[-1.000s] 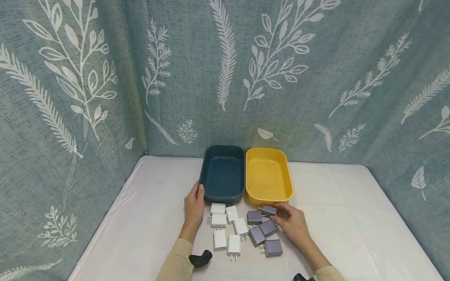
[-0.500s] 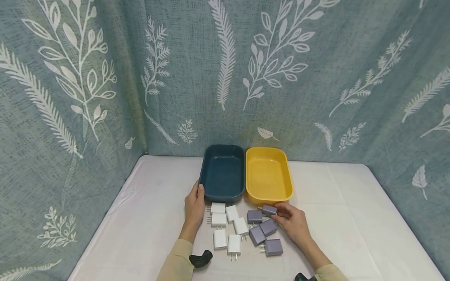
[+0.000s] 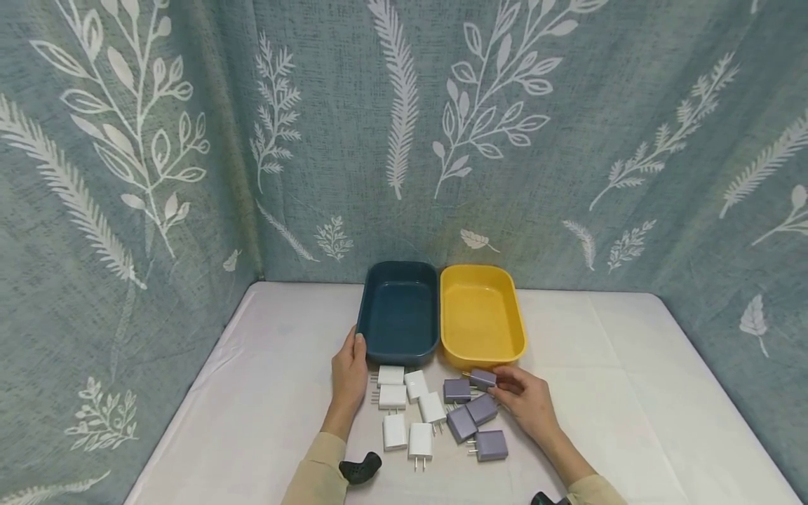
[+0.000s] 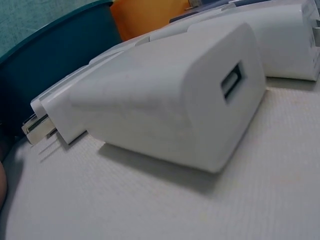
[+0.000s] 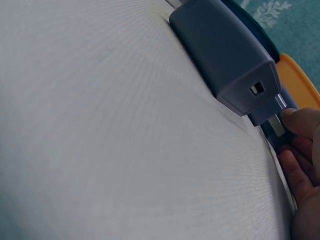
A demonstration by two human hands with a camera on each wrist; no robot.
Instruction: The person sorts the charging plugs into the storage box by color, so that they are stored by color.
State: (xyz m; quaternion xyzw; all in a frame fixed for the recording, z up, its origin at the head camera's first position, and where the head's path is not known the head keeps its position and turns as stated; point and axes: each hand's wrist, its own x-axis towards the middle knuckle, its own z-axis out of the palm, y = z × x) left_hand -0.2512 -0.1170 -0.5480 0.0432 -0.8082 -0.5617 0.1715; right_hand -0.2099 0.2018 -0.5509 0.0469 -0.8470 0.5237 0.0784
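Note:
My left hand (image 3: 349, 372) rests against the left side of the dark blue tray (image 3: 401, 356), near its front corner. Just right of that hand lie several white charger plugs (image 3: 394, 431), some with prongs showing; one fills the left wrist view, its USB port facing the camera. With thumb and fingers, my right hand (image 3: 527, 398) pinches a purple charger plug (image 3: 483, 379) close to the front wall of the yellow tray (image 3: 482, 361). The right wrist view shows the thumb (image 5: 300, 120) on that plug's edge, behind a nearer purple plug (image 5: 225, 55).
Both trays stand side by side toward the back of the white-covered table (image 3: 606, 379). Several other purple plugs (image 3: 491, 445) lie in front of the yellow tray. A patterned teal curtain (image 3: 404, 140) rises behind the table and along its sides.
The camera view shifts slightly. Both hands, the trays and the plugs hold their places.

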